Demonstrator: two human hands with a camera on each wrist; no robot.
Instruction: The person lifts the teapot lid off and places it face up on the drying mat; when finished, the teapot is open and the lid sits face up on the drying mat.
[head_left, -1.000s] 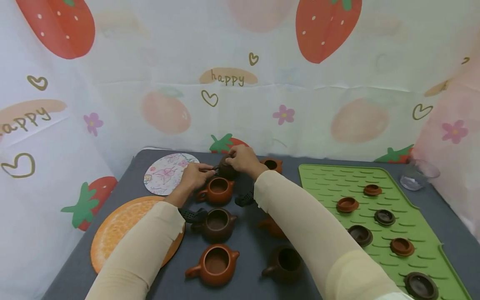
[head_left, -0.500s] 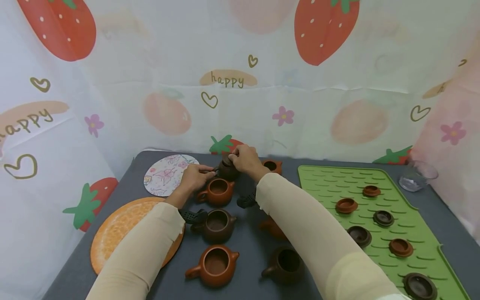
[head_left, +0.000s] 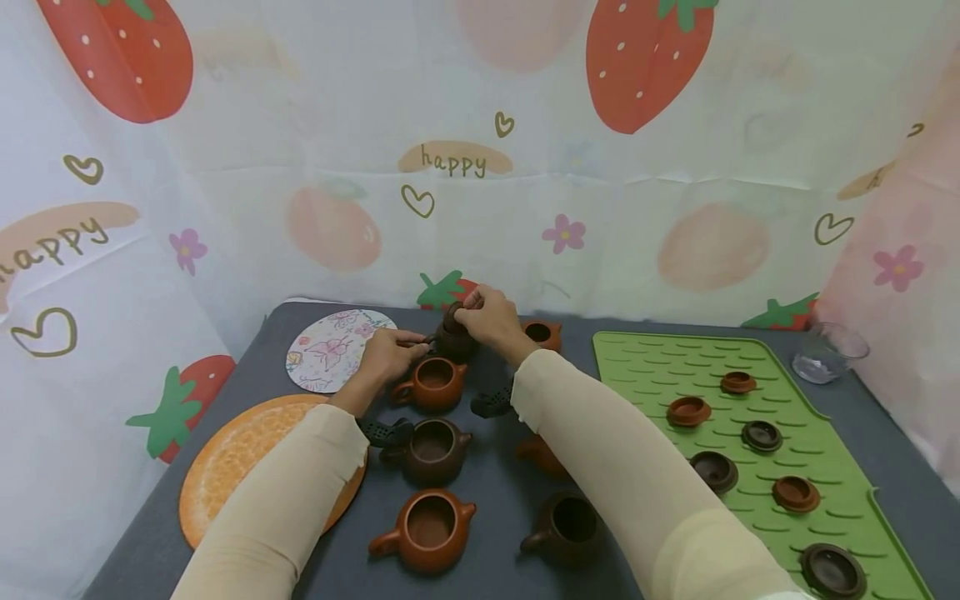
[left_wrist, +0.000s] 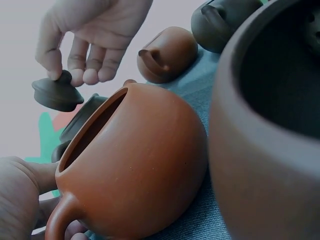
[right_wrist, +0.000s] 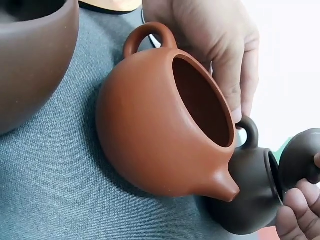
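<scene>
At the back of the table, my left hand holds a small dark brown teapot by its handle. My right hand pinches the knob of that pot's dark lid. In the right wrist view the lid is tilted, beside the mouth of the dark teapot; the left wrist view shows a gap between lid and pot. Just in front stands an open reddish teapot, with a dark brown one and another reddish one nearer me.
More lidless teapots form a right-hand column: a reddish one, one partly under my sleeve, and a dark one. Several lids lie on a green mat. A glass, floral disc and orange disc flank them.
The lid, close on the dark teapot a second ago, has been lifted off its mouth by my right hand, which rose slightly. My left hand stays on the handle.
</scene>
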